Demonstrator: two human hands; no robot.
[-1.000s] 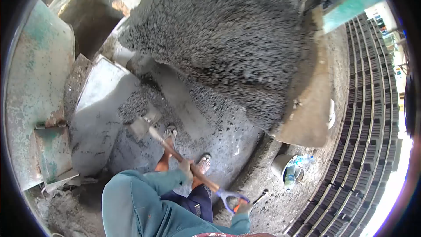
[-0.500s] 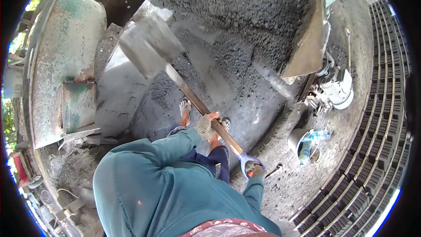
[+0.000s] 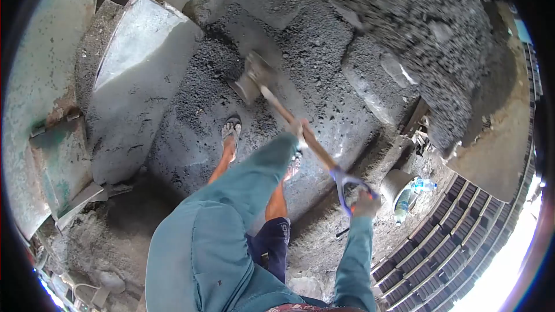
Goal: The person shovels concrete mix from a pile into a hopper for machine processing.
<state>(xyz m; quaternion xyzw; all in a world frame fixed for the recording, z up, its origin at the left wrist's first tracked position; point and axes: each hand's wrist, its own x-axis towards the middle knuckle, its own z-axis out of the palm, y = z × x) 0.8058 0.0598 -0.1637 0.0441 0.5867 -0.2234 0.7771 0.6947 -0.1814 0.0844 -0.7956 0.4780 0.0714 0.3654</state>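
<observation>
A shovel (image 3: 319,151) with a wooden shaft slants across the middle of the view. My left hand (image 3: 299,132), in a light glove, wraps round the shaft partway down. At the upper end, my right hand (image 3: 365,203) is closed on the purple D-shaped handle. The blade (image 3: 254,76), smeared by motion, is low over the grey floor among dark loose grit (image 3: 211,72). My sandalled foot (image 3: 230,133) stands just below the blade, and my other foot is partly hidden behind the left forearm.
A large heap of dark gravelly material (image 3: 416,29) rises at upper right, against a metal sheet (image 3: 491,156). Pale slabs (image 3: 139,81) and a worn green metal panel (image 3: 46,69) line the left. Plastic bottles (image 3: 403,205) lie right, near stacked dark blocks (image 3: 439,237).
The shovel blade has dropped from upper left to near the floor, nearer my feet. Both hands, still on the shovel, have moved outward to the right, and the view has shifted.
</observation>
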